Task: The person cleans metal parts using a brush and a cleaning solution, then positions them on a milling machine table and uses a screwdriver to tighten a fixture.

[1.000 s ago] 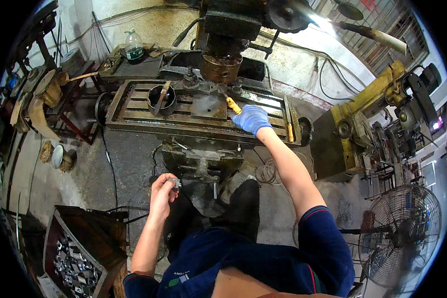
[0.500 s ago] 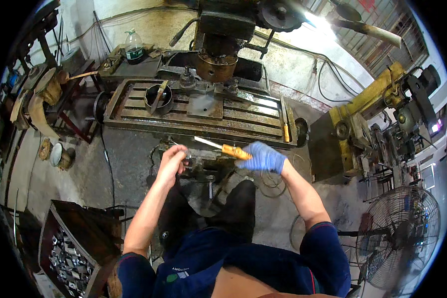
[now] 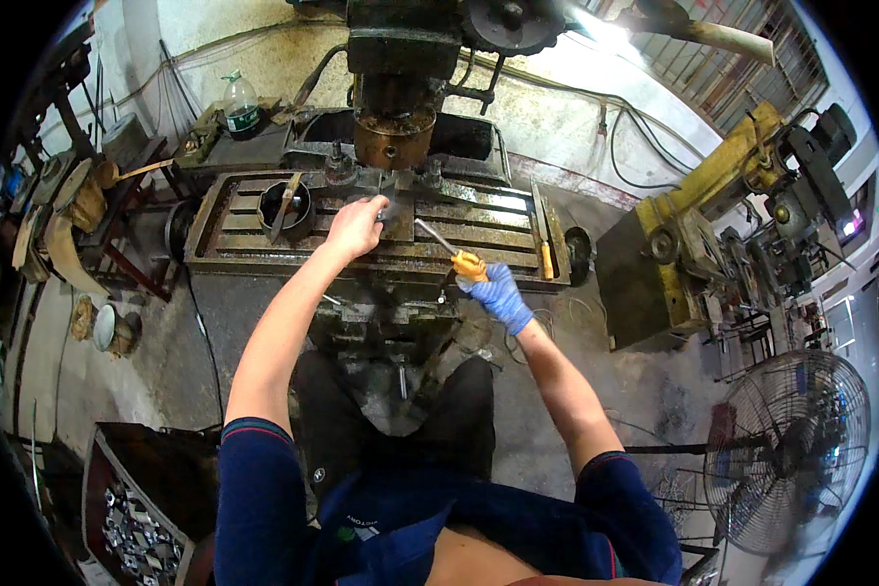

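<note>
My bare left hand (image 3: 357,229) reaches over the slotted table (image 3: 254,256) of a milling machine. Its fingers are pinched on a small grey metal part (image 3: 385,209), mostly hidden by the fingers, close to the clamping fixture under the cutter head (image 3: 393,139). To the right, at the table's front edge, my right hand (image 3: 501,296) in a blue glove grips a file (image 3: 467,264) by its yellow handle. The metal blade slants up and left toward my left hand, apart from it.
A round pot (image 3: 285,217) with a brush in it stands on the table's left. Another orange-handled file (image 3: 545,256) lies at its right end. A bin of metal parts (image 3: 139,523) is at lower left, a caged fan (image 3: 787,451) at lower right. A bottle (image 3: 241,105) stands behind.
My left hand has moved forward from in front of the table to over it, by the fixture. My right hand has shifted slightly forward, and the file now points more steeply away from me.
</note>
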Demonstrator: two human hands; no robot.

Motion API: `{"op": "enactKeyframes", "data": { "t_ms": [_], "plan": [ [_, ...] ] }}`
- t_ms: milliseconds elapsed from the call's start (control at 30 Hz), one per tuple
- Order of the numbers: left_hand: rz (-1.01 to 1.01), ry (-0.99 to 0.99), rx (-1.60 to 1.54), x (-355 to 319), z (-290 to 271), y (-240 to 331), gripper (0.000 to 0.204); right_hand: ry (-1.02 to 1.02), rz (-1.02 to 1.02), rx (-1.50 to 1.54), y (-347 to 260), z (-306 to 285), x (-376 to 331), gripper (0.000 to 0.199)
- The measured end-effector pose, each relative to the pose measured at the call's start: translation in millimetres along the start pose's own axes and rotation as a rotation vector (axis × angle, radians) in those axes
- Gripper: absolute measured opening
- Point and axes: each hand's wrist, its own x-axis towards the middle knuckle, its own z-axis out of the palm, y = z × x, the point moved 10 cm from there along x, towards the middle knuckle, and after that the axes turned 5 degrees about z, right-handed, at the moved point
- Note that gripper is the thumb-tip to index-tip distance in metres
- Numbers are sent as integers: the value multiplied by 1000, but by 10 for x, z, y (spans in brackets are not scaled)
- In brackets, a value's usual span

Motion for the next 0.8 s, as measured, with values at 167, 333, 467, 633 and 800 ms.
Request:
{"op": "enactKeyframes", "data": {
  "t_ms": [167,333,467,633,800],
  "plan": [
    [22,62,-47,54,47,-131,31,189,255,-158,802,58,7,32],
    [25,94,149,-28,-27,-182,21,212,394,-502,571,46,-181,43],
    [11,129,199,47,4,-209,17,236,221,-607,361,-133,-362,47],
    [11,204,177,252,40,-244,14,224,148,-574,313,-391,-592,39],
    [9,212,131,413,166,-358,14,326,181,-516,-57,-691,-772,30]
  ]
}}
